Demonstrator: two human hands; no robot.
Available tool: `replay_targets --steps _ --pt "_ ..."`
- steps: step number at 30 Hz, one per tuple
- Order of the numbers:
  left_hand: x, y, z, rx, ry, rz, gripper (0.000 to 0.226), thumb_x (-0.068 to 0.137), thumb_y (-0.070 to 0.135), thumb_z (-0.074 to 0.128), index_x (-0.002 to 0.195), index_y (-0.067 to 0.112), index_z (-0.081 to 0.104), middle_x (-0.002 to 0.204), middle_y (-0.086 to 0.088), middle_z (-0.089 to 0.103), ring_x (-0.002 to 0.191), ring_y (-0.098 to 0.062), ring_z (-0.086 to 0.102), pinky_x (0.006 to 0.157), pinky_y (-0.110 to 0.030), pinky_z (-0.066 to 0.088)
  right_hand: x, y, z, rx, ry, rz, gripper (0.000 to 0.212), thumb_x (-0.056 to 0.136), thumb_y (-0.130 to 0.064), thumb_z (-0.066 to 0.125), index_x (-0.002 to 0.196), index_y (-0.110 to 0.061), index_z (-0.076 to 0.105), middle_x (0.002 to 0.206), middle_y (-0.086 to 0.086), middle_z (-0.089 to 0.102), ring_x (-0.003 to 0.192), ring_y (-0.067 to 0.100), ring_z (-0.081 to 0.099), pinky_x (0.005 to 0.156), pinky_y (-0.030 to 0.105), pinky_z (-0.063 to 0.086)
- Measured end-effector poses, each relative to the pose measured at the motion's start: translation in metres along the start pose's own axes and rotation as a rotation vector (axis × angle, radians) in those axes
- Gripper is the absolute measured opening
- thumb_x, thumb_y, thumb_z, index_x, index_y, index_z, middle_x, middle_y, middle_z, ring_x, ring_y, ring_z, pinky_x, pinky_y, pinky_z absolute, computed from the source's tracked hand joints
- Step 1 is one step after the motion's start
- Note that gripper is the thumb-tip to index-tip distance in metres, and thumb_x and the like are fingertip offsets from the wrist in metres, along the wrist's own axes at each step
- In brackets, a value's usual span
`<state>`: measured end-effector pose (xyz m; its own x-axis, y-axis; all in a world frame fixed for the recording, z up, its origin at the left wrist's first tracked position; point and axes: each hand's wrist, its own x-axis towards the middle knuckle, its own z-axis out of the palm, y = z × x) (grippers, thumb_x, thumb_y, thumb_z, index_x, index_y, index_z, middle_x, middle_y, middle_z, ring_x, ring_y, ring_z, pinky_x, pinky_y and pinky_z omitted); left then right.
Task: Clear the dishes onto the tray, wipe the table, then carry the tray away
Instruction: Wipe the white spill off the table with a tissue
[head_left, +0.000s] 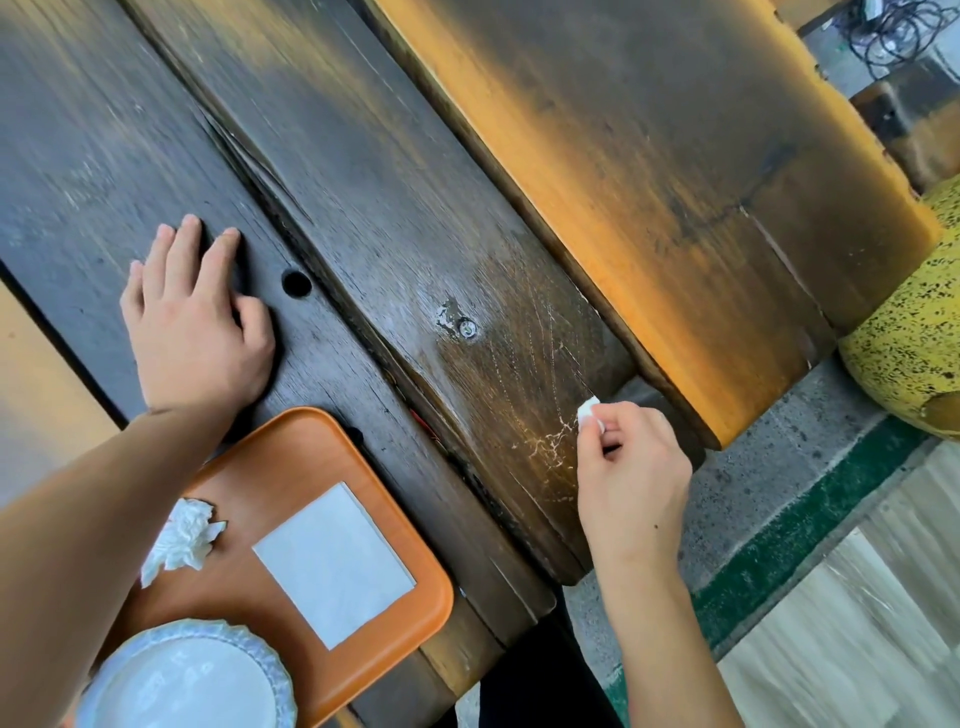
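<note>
Table (363, 156): wiping under way; pale streaks near edge may smear
Tray (415, 613): near corner, holds plate (182, 680); elbow could knock it
Left hand (195, 322): spread flat on wood
Right hand (631, 467): pinching tiny tissue wad (589, 413), could slip off edge

Soft, even daylight falls on the dark wooden counter (363, 208), raising a pale sheen near its middle and a warm orange glow along the far plank's edge — shadows stay faint, the upper left is smeared with blur, and wide-angle distortion bends the frame's edges.
</note>
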<state>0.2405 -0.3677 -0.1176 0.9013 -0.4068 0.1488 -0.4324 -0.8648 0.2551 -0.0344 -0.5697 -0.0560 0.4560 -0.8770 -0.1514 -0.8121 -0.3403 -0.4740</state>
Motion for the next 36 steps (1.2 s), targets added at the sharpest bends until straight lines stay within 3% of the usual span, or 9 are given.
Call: replay_targets --steps 9,12,16,23,27,36 --pt "0.0 -0.001 0.001 0.007 0.005 0.0 0.058 0.089 0.02 0.045 0.147 0.018 0.047 0.162 -0.011 0.036 0.153 -0.031 0.026 0.123 -0.046 0.014 -0.004 0.001 0.0 -0.004 -0.017 -0.098 0.006 0.091 -0.015 0.067 0.093 -0.019 0.071 0.091 -0.012 0.052 0.069 0.011 0.059 0.06 0.036 0.058" --pt "0.001 -0.001 0.002 0.004 0.016 0.004 0.058 0.088 0.02 0.044 0.147 0.018 0.048 0.162 -0.011 0.037 0.153 -0.031 0.026 0.124 -0.046 0.015 -0.009 0.0 0.004 0.0 -0.021 -0.103 0.007 0.091 -0.013 0.069 0.093 -0.019 0.072 0.09 -0.009 0.056 0.067 0.01 0.057 0.058 0.03 0.054" --pt "0.0 0.0 0.002 0.003 0.012 0.003 0.058 0.089 0.019 0.045 0.146 0.018 0.048 0.161 -0.012 0.037 0.153 -0.031 0.026 0.124 -0.046 0.015 -0.013 0.0 0.008 0.003 -0.012 -0.112 0.007 0.09 -0.012 0.07 0.092 -0.019 0.072 0.092 -0.005 0.061 0.069 0.012 0.059 0.058 0.03 0.054" --pt "0.0 0.0 0.0 0.002 0.01 0.007 0.058 0.089 0.019 0.045 0.147 0.017 0.047 0.161 -0.012 0.037 0.152 -0.031 0.027 0.123 -0.046 0.015 -0.017 0.0 0.014 -0.013 0.008 -0.126 0.008 0.088 -0.01 0.071 0.092 -0.017 0.072 0.091 -0.004 0.061 0.069 0.01 0.057 0.057 0.023 0.049" --pt "-0.001 0.001 0.0 -0.003 0.01 0.005 0.058 0.089 0.02 0.044 0.147 0.018 0.047 0.161 -0.012 0.037 0.152 -0.031 0.027 0.123 -0.047 0.016 -0.026 -0.003 0.02 0.007 0.008 -0.125 0.01 0.086 -0.01 0.072 0.092 -0.019 0.072 0.09 -0.006 0.06 0.067 0.007 0.053 0.056 0.011 0.037" --pt "0.0 -0.001 0.001 -0.009 -0.002 0.0 0.059 0.089 0.022 0.043 0.147 0.019 0.047 0.162 -0.011 0.036 0.153 -0.031 0.026 0.123 -0.048 0.016 -0.046 -0.019 0.036 0.047 -0.003 -0.219 0.01 0.085 -0.009 0.074 0.087 -0.018 0.07 0.083 -0.006 0.056 0.067 0.011 0.052 0.059 0.016 0.038"
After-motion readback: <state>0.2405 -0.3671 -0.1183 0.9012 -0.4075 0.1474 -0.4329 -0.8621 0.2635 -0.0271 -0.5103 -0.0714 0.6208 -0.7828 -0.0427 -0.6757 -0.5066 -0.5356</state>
